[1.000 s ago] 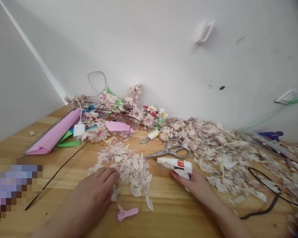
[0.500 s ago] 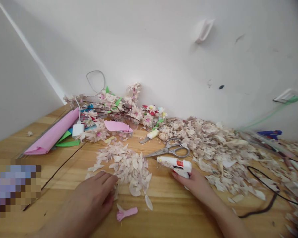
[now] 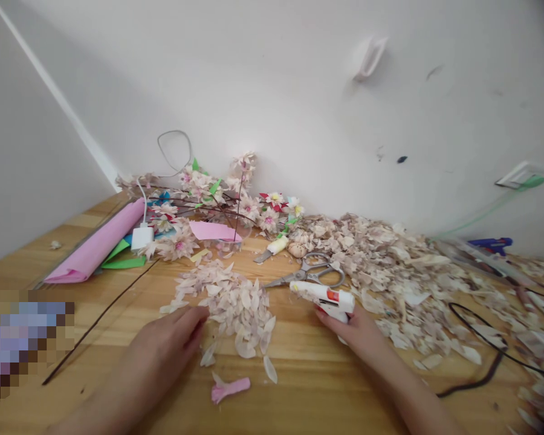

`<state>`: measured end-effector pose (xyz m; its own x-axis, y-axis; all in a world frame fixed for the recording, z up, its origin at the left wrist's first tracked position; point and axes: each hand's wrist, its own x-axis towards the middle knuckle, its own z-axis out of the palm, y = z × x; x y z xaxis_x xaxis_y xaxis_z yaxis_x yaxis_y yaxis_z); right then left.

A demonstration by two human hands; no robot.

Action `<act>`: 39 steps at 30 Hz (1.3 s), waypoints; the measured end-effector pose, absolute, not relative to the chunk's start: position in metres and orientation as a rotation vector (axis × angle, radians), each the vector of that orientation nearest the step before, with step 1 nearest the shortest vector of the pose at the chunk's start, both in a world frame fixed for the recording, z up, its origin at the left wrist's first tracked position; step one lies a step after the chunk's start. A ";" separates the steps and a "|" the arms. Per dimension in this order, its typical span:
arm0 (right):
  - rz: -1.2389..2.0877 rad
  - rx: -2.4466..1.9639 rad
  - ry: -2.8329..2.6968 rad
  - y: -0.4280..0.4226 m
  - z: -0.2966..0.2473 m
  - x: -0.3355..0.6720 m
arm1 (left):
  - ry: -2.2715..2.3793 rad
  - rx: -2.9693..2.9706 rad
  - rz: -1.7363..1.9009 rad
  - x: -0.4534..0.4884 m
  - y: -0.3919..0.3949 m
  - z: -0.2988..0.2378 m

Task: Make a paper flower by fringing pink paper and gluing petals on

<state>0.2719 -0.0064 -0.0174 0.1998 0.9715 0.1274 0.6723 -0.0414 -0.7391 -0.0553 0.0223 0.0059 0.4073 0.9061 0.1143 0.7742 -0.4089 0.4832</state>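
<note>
**Glue Gun Grasped in the Right Hand Beside a Loose Petal Pile**

The white glue gun (image 3: 321,296) is grasped in the right hand (image 3: 351,334), with the fingers closed around its grip and its nozzle directed leftward, near the petal pile (image 3: 233,314) but not touching it. The left hand (image 3: 163,353) is not clenched: it lies palm down on the desk (image 3: 308,374), with its fingers loosely extended and their tips at the near edge of the pile. Nothing is seen to be grasped by it, though a thin petal under the fingers could not be ruled out.

The pile lies on the bare wood between the hands, with a crumpled pink paper piece (image 3: 230,390) just in front of it. Steel scissors (image 3: 310,272) lie just behind the glue gun, and a much larger petal heap (image 3: 390,278) is spread to the right. Artificial flower branches (image 3: 199,202) and a pink paper roll (image 3: 95,241) are gathered toward the back.

The nozzle would best be kept angled away from the left fingers and loose petals, since stray pieces could be caught by the glue. Petals would be better lifted singly from the pile's edge, so that the rest is left undisturbed. Any resting place for the gun should be bare wood, well clear of both piles.
</note>
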 end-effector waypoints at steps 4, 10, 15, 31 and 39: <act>0.501 -1.696 -1.394 -0.014 -0.005 0.268 | 1.346 1.731 0.834 -0.049 0.025 -0.002; 0.567 -1.531 -1.612 -0.036 0.006 0.238 | 1.133 1.086 0.916 -0.035 0.023 -0.007; 0.611 -1.332 -2.038 -0.044 0.015 0.208 | 1.141 0.938 0.990 -0.029 0.020 0.002; 0.508 -1.326 -2.137 -0.043 0.011 0.197 | 1.038 0.751 0.972 -0.023 0.015 0.004; 0.491 -1.370 -2.127 -0.042 0.010 0.196 | 1.042 0.746 0.961 -0.023 0.013 0.004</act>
<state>0.1960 -0.0419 0.0095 -0.3236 0.9113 0.2546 0.7075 0.4117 -0.5744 -0.0233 0.0132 0.0038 0.1926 0.9119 -0.3625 -0.2872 0.4056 0.8678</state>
